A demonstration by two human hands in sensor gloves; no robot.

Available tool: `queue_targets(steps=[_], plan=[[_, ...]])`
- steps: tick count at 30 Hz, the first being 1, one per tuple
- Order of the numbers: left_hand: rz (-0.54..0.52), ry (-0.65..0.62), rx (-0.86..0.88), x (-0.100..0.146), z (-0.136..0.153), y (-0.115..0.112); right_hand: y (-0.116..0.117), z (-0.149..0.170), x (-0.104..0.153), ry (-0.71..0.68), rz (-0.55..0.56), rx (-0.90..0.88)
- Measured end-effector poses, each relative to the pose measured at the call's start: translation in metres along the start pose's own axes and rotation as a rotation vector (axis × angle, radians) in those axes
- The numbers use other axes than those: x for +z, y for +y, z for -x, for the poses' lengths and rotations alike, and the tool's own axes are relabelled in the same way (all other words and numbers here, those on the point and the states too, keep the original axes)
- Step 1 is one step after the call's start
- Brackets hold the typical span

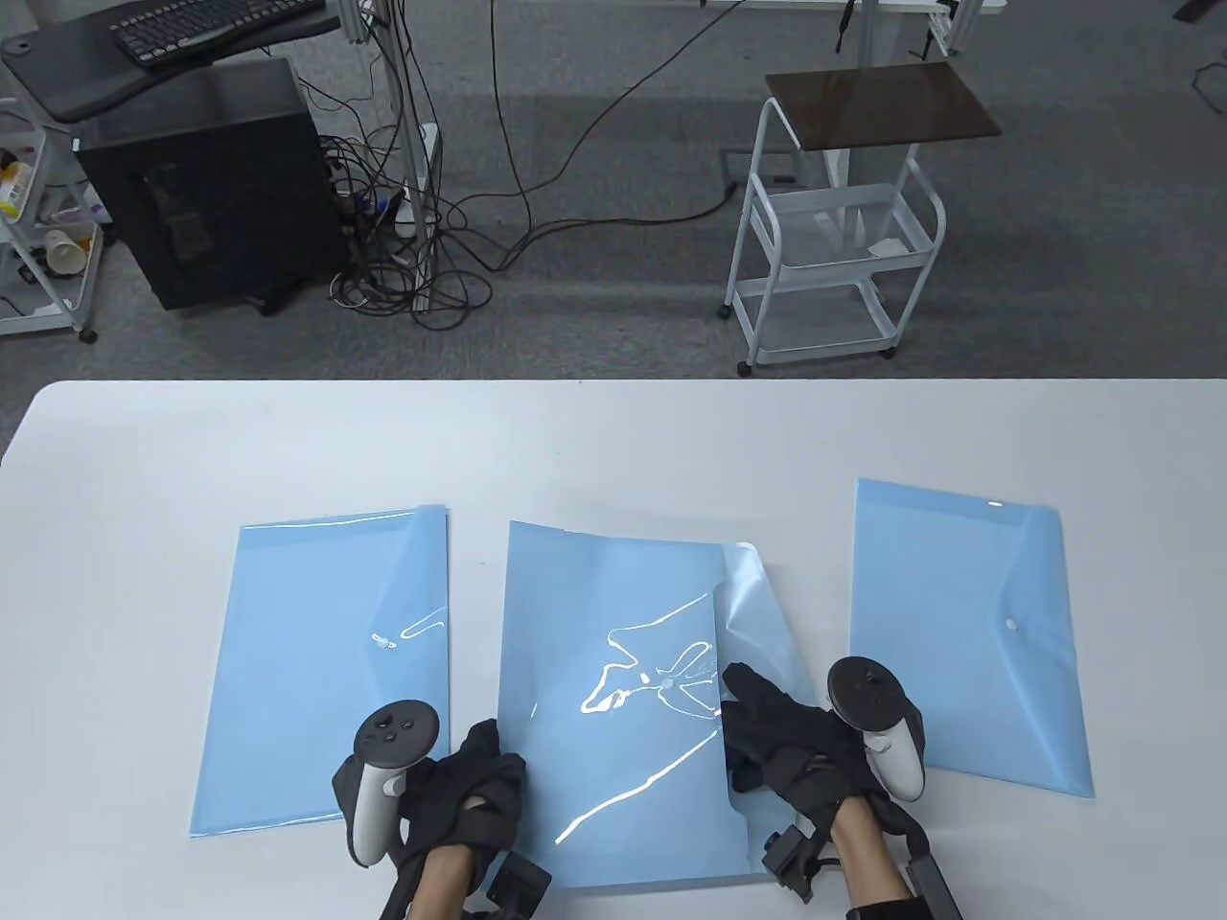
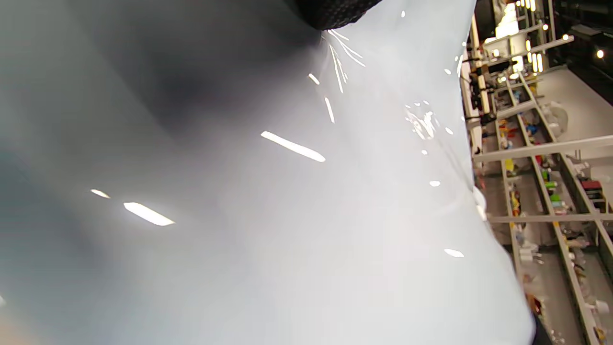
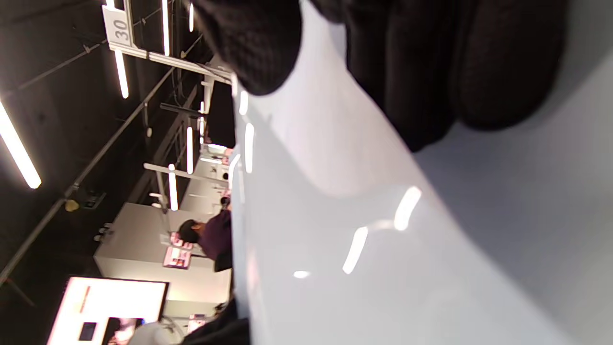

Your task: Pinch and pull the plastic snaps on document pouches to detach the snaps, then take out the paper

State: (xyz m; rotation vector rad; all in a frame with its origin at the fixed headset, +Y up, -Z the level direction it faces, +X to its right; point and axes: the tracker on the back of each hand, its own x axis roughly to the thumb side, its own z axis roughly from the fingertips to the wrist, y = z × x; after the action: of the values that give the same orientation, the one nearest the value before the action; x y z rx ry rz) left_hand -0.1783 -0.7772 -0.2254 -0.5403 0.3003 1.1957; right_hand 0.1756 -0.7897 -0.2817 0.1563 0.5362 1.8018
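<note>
Three blue document pouches lie on the white table (image 1: 613, 441). The left pouch (image 1: 307, 671) shows its snap (image 1: 383, 642) near its right edge. The right pouch (image 1: 959, 652) lies flat with its snap (image 1: 1011, 625) fastened. On the middle pouch (image 1: 613, 709) the flap (image 1: 757, 613) stands lifted at the right side. My right hand (image 1: 772, 724) pinches that flap (image 3: 335, 215), with the thumb (image 3: 254, 48) on one face and the fingers (image 3: 431, 72) on the other. My left hand (image 1: 479, 767) grips the pouch's lower left edge; a fingertip (image 2: 335, 12) creases the plastic (image 2: 306, 201). No paper shows.
Beyond the table's far edge, on the floor, stand a white wire cart (image 1: 834, 249), a black computer tower (image 1: 211, 182) and tangled cables (image 1: 422, 249). A keyboard (image 1: 211, 24) sits on a desk at the back left.
</note>
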Motion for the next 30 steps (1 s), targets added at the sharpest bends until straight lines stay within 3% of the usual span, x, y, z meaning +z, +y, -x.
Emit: queue_targets(steps=[6,12,17,24,27,30], plan=[[0.011,-0.006,0.023,0.000,0.002,0.001,0.008,0.001,-0.001,-0.016,-0.014,-0.210],[0.032,-0.033,0.050,0.000,0.002,0.001,0.021,0.000,-0.003,0.036,-0.039,-0.035],[0.027,-0.047,0.072,0.001,0.002,0.004,0.022,-0.011,0.001,0.040,0.069,0.027],[0.028,-0.071,0.100,0.003,0.002,0.006,0.019,-0.022,0.014,0.066,0.305,0.189],[0.011,-0.079,0.095,0.004,0.001,0.010,0.011,-0.027,0.020,0.080,0.431,0.294],[-0.003,-0.080,0.113,0.006,0.003,0.016,-0.001,-0.032,0.027,0.089,0.481,0.326]])
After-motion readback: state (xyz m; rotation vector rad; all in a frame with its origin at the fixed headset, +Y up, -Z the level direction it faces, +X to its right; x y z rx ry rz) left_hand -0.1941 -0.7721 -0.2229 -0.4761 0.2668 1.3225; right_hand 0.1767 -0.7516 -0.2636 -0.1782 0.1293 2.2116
